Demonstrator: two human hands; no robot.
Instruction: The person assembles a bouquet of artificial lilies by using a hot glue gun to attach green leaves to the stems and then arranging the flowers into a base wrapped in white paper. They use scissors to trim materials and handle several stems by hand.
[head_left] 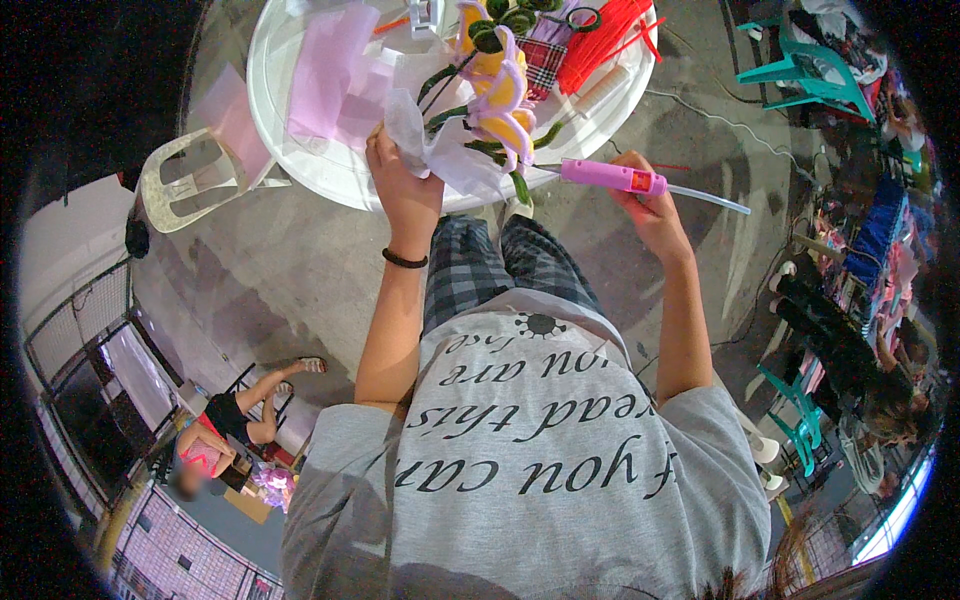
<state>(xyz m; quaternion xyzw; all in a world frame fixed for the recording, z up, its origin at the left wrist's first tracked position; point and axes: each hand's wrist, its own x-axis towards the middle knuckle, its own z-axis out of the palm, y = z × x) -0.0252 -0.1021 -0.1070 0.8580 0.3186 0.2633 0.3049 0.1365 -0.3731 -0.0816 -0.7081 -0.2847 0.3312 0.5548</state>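
Observation:
My left hand [408,198] is closed on white wrapping paper [455,165] at the table's near edge. The paper wraps partly around a bouquet of fuzzy pipe-cleaner flowers [505,100], lilac and yellow with dark green stems. In my right hand [652,218] is a pink hot glue gun [610,177]. Its nozzle points left at the bouquet's lower stems, close to a green leaf tip [519,188]. I cannot tell whether the nozzle touches it. A long translucent glue stick [712,199] sticks out of the gun's back.
The round white table [290,165] bears lilac wrapping sheets [330,75], red pipe cleaners [608,45] and plaid fabric [543,66]. A white plastic chair [190,190] stands left, a teal chair [815,75] right. Cords [735,118] cross the floor. A seated person [235,425] is at the lower left.

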